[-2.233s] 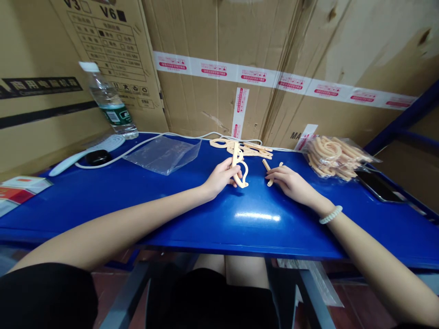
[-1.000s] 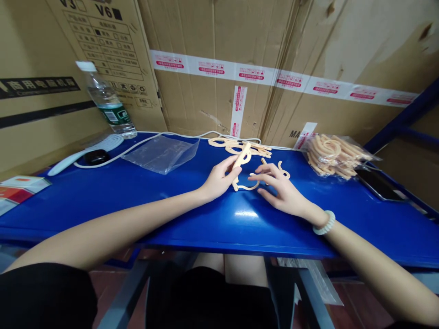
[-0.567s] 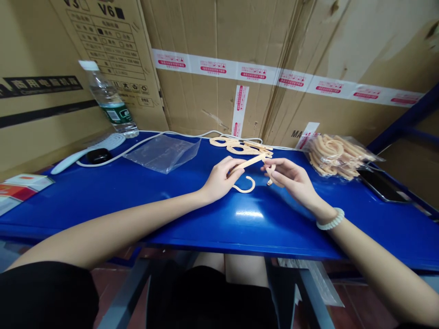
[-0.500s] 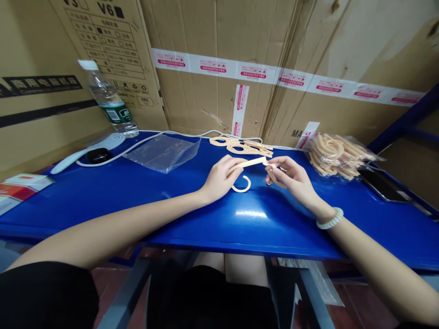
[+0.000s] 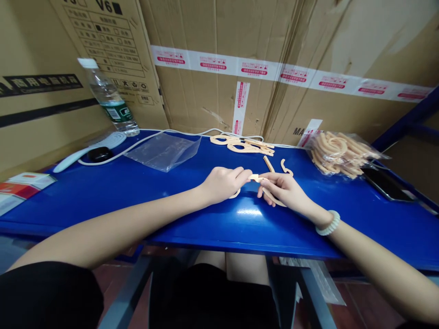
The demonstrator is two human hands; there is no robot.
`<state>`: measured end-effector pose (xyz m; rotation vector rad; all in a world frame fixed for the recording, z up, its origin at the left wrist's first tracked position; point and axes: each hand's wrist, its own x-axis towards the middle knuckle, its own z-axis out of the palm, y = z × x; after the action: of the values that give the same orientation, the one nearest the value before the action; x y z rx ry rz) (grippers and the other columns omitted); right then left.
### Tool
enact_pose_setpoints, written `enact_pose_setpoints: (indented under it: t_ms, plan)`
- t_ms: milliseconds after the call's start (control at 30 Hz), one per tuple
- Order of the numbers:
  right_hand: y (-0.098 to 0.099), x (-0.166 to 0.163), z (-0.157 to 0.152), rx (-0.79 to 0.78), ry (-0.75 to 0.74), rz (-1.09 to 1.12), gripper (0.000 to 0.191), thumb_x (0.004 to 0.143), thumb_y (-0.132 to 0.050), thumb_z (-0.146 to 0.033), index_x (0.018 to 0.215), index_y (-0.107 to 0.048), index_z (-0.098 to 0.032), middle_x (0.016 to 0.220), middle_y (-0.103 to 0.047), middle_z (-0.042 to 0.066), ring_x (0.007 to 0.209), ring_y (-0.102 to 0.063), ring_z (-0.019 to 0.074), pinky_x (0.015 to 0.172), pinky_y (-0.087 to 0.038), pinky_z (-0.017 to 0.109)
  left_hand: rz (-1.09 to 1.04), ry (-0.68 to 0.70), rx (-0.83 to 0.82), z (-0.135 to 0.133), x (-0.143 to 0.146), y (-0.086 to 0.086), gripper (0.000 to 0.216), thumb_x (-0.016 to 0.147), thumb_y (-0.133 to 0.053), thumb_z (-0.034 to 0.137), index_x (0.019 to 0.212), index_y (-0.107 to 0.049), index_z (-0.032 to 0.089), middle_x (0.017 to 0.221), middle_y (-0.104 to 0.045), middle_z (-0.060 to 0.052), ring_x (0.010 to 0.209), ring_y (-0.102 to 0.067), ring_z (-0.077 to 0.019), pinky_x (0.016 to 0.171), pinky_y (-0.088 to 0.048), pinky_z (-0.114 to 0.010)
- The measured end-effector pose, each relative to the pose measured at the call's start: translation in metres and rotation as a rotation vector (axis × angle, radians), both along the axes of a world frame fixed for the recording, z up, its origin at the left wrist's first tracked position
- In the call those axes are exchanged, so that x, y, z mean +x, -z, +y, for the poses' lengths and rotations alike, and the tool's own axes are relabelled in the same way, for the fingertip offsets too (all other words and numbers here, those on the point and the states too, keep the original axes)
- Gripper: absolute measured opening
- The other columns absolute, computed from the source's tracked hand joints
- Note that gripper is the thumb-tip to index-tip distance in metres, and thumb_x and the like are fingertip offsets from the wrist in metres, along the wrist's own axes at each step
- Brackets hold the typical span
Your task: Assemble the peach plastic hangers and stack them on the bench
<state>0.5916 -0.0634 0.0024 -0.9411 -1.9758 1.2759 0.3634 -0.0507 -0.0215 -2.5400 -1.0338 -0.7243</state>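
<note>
My left hand (image 5: pixel 224 186) is closed around a peach-coloured plastic hanger arm (image 5: pixel 254 177), whose end sticks out past the fingertips. My right hand (image 5: pixel 283 188) pinches a curved hanger arm (image 5: pixel 273 198) of the same colour. The two ends meet between my fingers; whether they are joined I cannot tell. Under my left hand a curved peach piece (image 5: pixel 235 194) shows in part. Just beyond my right hand lie a straight peach piece (image 5: pixel 269 163) and a small hanger hook (image 5: pixel 285 167).
Several flat peach hanger pieces (image 5: pixel 242 145) lie at the back of the blue table (image 5: pixel 164 214). A bag of peach parts (image 5: pixel 338 153) and a phone (image 5: pixel 387 183) are at right. Leftward are a clear plastic bag (image 5: pixel 163 152), a hairbrush (image 5: pixel 91 151) and a bottle (image 5: pixel 113 103).
Both hands have moved down and closer together, and less of the hanger arm shows between them. The curved piece by my left hand is now mostly covered; the straight piece and hook have come into view.
</note>
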Motion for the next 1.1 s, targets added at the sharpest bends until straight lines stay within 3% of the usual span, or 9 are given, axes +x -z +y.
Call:
enact_pose_setpoints:
  t_ms: [167, 267, 367, 467, 633, 767, 867, 1033, 1100]
  plan:
    - [-0.001, -0.004, -0.004, -0.092, -0.017, 0.001, 0.045, 0.094, -0.062, -0.059, 0.093, -0.065, -0.014, 0.064, -0.071, 0.003, 0.038, -0.055, 0.0109, 0.037, -0.043, 0.022, 0.102, 0.043, 0.023, -0.003, 0.003, -0.007, 0.033, 0.103, -0.036, 0.024, 0.091, -0.065, 0.015, 0.071, -0.064, -0.007, 0.054, -0.058, -0.0163, 0.047, -0.018, -0.03]
    - [-0.001, -0.006, -0.006, -0.03, 0.009, -0.038, 0.045, 0.096, -0.06, -0.058, 0.083, -0.065, -0.015, 0.054, -0.066, 0.001, 0.035, -0.053, 0.0108, 0.036, -0.041, 0.021, 0.119, 0.046, 0.013, -0.004, 0.003, -0.009, 0.031, 0.102, -0.036, 0.022, 0.088, -0.063, 0.015, 0.068, -0.062, -0.007, 0.052, -0.057, -0.0169, 0.046, -0.017, -0.03]
    - [0.0, -0.005, -0.008, 0.077, 0.044, -0.108, 0.049, 0.099, -0.055, -0.057, 0.073, -0.064, -0.017, 0.046, -0.06, 0.0, 0.034, -0.052, 0.0111, 0.038, -0.041, 0.021, 0.114, 0.041, -0.012, -0.004, 0.004, -0.01, 0.031, 0.102, -0.035, 0.022, 0.085, -0.061, 0.015, 0.065, -0.06, -0.007, 0.052, -0.057, -0.0169, 0.046, -0.018, -0.029]
    - [0.003, -0.003, -0.008, 0.184, 0.079, -0.144, 0.046, 0.101, -0.054, -0.056, 0.078, -0.067, -0.017, 0.053, -0.064, 0.001, 0.035, -0.053, 0.0116, 0.039, -0.041, 0.023, 0.093, 0.045, -0.045, -0.004, 0.004, -0.01, 0.034, 0.104, -0.034, 0.026, 0.084, -0.061, 0.015, 0.064, -0.061, -0.008, 0.052, -0.058, -0.0178, 0.047, -0.02, -0.028]
    - [0.003, -0.002, -0.013, 0.636, 0.076, -0.291, 0.037, 0.102, -0.052, -0.046, 0.087, -0.071, -0.018, 0.062, -0.068, 0.003, 0.046, -0.058, 0.0136, 0.051, -0.046, 0.026, 0.008, -0.044, -0.199, -0.003, 0.005, -0.008, 0.037, 0.106, -0.039, 0.037, 0.091, -0.064, 0.015, 0.062, -0.064, -0.009, 0.052, -0.059, -0.0209, 0.051, -0.027, -0.025]
    - [-0.009, 0.005, -0.01, 0.578, 0.236, -0.194, 0.033, 0.103, -0.053, -0.046, 0.093, -0.071, -0.019, 0.063, -0.067, 0.0, 0.048, -0.058, 0.0138, 0.053, -0.049, 0.027, -0.238, -0.089, -0.323, 0.001, 0.0, -0.009, 0.035, 0.106, -0.04, 0.038, 0.097, -0.067, 0.018, 0.069, -0.068, -0.006, 0.059, -0.062, -0.0197, 0.056, -0.031, -0.025]
    - [-0.023, 0.025, 0.005, 0.535, 0.38, -0.079, 0.032, 0.098, -0.061, -0.049, 0.093, -0.072, -0.019, 0.072, -0.071, 0.003, 0.056, -0.063, 0.0173, 0.056, -0.051, 0.03, -0.538, -0.049, -0.488, 0.005, -0.004, -0.013, 0.036, 0.104, -0.044, 0.04, 0.088, -0.069, 0.02, 0.066, -0.065, -0.001, 0.06, -0.06, -0.0166, 0.059, -0.035, -0.025]
    - [-0.031, 0.068, 0.039, 0.843, 0.387, -0.167, 0.022, 0.093, -0.068, -0.042, 0.089, -0.078, -0.022, 0.094, -0.073, 0.009, 0.089, -0.069, 0.0264, 0.081, -0.056, 0.04, -1.06, -0.028, -1.022, 0.013, -0.005, -0.018, 0.036, 0.098, -0.055, 0.046, 0.083, -0.067, 0.016, 0.046, -0.042, 0.006, 0.038, -0.038, -0.0094, 0.043, -0.027, -0.022]
    - [-0.025, 0.078, 0.048, 0.929, 0.319, -0.275, 0.02, 0.095, -0.064, -0.035, 0.091, -0.08, -0.023, 0.097, -0.072, 0.009, 0.088, -0.069, 0.0249, 0.08, -0.057, 0.04, -1.203, -0.044, -1.154, 0.015, -0.005, -0.02, 0.031, 0.097, -0.06, 0.042, 0.084, -0.067, 0.014, 0.045, -0.043, 0.006, 0.037, -0.038, -0.008, 0.042, -0.028, -0.02]
